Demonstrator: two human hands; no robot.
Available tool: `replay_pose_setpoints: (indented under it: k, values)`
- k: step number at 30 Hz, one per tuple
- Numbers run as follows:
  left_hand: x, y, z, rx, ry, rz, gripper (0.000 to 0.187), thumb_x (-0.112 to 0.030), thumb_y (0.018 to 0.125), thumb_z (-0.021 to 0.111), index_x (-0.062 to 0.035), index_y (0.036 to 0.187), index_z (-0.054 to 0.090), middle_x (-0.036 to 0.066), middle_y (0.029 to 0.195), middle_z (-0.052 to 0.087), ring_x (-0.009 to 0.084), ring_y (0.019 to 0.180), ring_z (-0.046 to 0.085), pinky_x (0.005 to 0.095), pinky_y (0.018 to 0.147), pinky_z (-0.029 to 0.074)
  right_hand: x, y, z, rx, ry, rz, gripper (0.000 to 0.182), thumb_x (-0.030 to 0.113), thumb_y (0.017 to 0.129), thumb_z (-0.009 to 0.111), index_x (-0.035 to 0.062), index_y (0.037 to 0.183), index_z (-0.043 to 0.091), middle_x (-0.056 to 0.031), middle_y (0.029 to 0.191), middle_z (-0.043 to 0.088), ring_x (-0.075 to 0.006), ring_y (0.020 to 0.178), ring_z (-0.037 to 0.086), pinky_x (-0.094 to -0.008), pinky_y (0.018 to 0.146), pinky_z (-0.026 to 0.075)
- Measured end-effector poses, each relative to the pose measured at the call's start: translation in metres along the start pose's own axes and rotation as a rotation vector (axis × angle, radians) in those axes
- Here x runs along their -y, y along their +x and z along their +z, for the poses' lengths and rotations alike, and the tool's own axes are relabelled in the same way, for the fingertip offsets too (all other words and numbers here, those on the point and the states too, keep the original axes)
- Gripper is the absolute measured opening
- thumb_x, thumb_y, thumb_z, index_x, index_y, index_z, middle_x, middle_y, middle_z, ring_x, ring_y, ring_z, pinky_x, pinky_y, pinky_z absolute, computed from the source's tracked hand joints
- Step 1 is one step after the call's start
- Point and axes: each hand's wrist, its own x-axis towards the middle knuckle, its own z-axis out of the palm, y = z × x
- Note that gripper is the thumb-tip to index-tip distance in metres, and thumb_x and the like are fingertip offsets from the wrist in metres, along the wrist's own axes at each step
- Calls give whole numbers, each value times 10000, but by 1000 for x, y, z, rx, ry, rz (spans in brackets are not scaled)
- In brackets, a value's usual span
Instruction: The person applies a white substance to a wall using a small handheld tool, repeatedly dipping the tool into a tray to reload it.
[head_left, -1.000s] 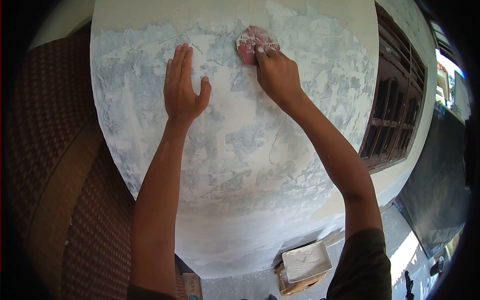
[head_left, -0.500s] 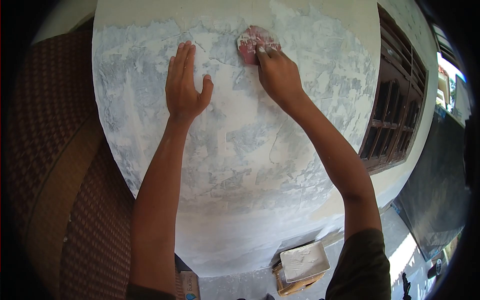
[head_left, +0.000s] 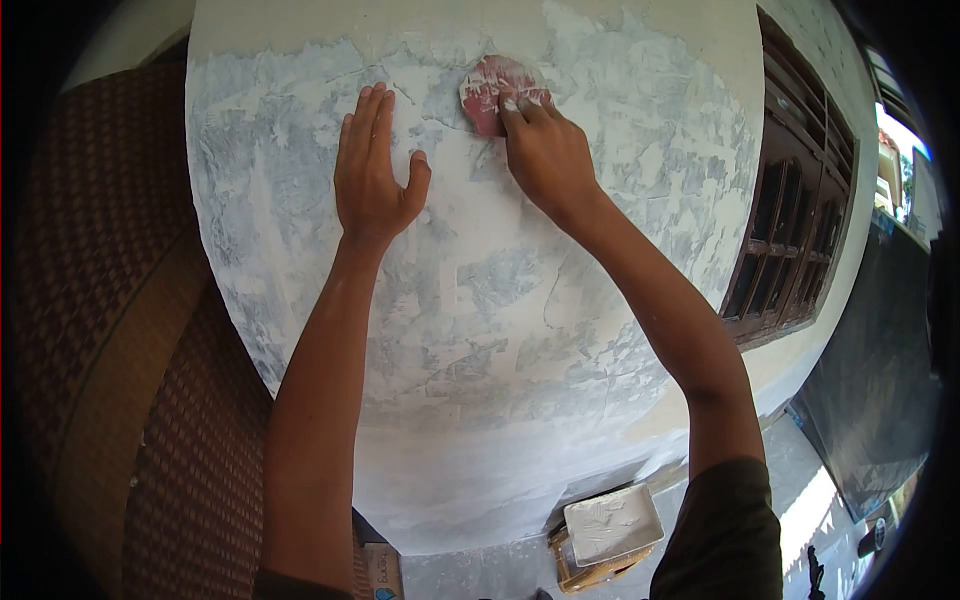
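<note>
A wall coated in patchy white and grey filler stands in front of me. My left hand lies against it with straight fingers pointing up and the thumb held apart; nothing is in it. To its right, my right hand grips a reddish putty scraper smeared with white paste. The scraper's blade lies against the upper part of the wall, slightly above the height of my left palm. Its lower edge is partly hidden behind my fingers.
On the floor below stands a tray of white paste on a cardboard box. A dark wooden window is set in the wall at right. Brown woven panels fill the left side.
My right hand has slid the scraper a short way left along the wall, towards my left hand. My left hand keeps its place on the wall.
</note>
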Motion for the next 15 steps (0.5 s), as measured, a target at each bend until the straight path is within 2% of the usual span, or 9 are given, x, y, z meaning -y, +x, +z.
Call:
replay_pose_setpoints:
  k: [3,5,6,10,13,15]
  values:
    - [-2,0,-1,-1,-2,-8,632,-205,823,543,38,1402,466,202,1462,483,349,1408,408,530,1145,319,19,-21,-12,-45,123,-9,276,6,772,614,-12,1036,690,-129,827,652,-290,813,667,-391,643,572]
    - [-2,1,0,-4,-5,-11,632,-206,825,543,37,1403,466,202,1462,484,349,1408,408,531,1144,319,7,5,-19,-65,111,60,328,6,788,605,-15,1106,682,-132,831,656,-295,824,668,-394,650,569]
    - [-1,0,0,-4,-7,-7,631,-208,825,544,37,1402,467,203,1462,484,348,1409,408,532,1144,320,-5,23,-11,-149,67,99,310,51,834,652,57,1143,684,-101,830,654,-293,760,644,-402,639,547]
    - [0,-1,0,-5,1,5,629,-212,828,547,37,1400,469,203,1462,483,347,1410,406,532,1141,323,-34,57,3,-189,-8,56,320,41,849,602,34,1165,658,-138,873,666,-320,801,657,-415,659,553]
    - [0,-1,-1,-2,-5,1,626,-204,826,549,36,1398,470,203,1463,482,347,1411,405,531,1141,325,-21,30,9,-7,-50,2,375,4,805,596,-16,1176,645,-150,903,673,-315,835,670,-410,651,564]
    - [-1,-1,-1,-2,-13,-5,626,-197,824,550,36,1399,470,202,1464,482,347,1411,405,531,1141,325,2,-6,2,-21,4,-44,121,6,752,615,6,858,674,-119,839,660,-278,819,667,-377,643,567]
